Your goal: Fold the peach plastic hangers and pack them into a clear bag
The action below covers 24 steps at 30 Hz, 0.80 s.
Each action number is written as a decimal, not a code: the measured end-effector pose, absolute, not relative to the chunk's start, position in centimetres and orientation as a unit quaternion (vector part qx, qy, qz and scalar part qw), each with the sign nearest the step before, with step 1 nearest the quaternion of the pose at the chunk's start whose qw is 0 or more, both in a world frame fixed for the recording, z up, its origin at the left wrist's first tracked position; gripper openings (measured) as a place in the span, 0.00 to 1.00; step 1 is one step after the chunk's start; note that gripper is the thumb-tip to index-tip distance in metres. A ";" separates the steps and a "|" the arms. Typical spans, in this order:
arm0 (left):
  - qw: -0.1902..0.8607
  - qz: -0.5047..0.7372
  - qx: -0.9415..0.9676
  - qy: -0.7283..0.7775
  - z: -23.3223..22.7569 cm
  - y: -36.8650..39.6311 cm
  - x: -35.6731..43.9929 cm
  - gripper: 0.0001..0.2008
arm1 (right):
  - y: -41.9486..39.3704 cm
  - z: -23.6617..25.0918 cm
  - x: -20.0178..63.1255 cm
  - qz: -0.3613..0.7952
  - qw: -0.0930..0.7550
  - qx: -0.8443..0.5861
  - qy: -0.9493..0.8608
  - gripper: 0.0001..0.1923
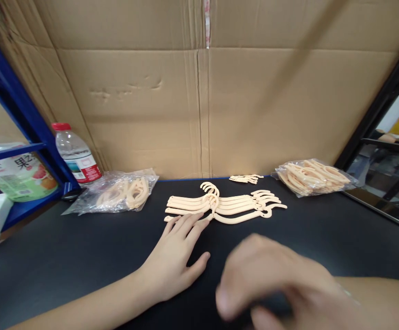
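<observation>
1. Left hand (175, 256) flat on black table (65, 261), fingers spread, tips touching near end of hanger stack (220, 205).
2. Right hand (271, 284) blurred, close to camera; cannot tell whether curled or holding anything.
3. Likely risk: nudged stack fanning out of line.
4. Beyond fingertips: loose small hangers (246, 178); bagged hangers left (120, 192) and right (311, 176); water bottle (75, 153) far left. Nothing between fingers and stack.

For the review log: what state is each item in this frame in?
Stack of peach plastic hangers: lying flat, fanned.
Left hand: open, flat, fingertips at the stack's edge.
Right hand: blurred, empty as far as visible.
Clear water bottle with red cap: upright, capped.
Left clear bag of hangers: lying flat.
Right clear bag of hangers: lying flat.
</observation>
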<state>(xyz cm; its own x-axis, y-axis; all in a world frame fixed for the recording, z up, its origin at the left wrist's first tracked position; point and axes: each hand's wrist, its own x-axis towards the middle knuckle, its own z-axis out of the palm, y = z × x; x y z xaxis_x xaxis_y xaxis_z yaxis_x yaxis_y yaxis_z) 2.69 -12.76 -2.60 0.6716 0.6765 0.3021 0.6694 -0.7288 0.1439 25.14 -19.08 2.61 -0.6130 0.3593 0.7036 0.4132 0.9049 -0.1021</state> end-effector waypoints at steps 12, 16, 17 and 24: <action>-0.016 0.170 0.904 0.391 -2.0 -13.4 2.8 0.24 | -10.9 -4.3 26.1 -0.047 0.074 -0.520 -0.850 0.32; -0.016 0.169 0.900 0.401 -2.2 -13.4 2.7 0.24 | -10.4 -4.0 26.2 -0.047 0.094 -0.508 -0.855 0.29; -0.016 0.167 0.900 0.401 -2.2 -13.4 2.7 0.24 | -10.2 -4.0 26.3 -0.049 0.098 -0.508 -0.855 0.28; -0.014 0.160 0.902 0.401 -2.4 -13.1 2.3 0.25 | -9.0 -4.3 26.8 -0.026 0.101 -0.504 -0.857 0.29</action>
